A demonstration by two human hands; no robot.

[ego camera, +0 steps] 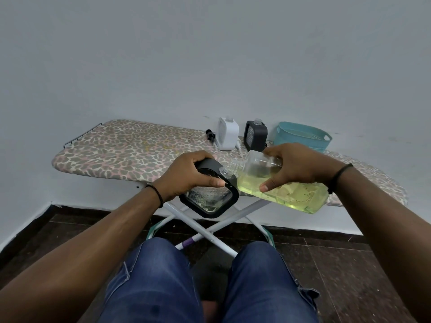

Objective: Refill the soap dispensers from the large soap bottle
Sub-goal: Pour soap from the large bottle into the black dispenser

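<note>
an ironing board (130,150) w/ a leopard-print cover stood against a pale wall (210,54), its white crossed legs (217,226) on dark floor tiles (349,276). a teal plastic basket (300,136) sat at the board's far right edge. blue jeans (263,287) filled the btm of the view.

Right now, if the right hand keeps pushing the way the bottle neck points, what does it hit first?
The bottle mouth already sits at the neck of the black dispenser that the left hand holds, so that dispenser comes first. Whether they touch is unclear. The right hand grips the bottle.
</note>
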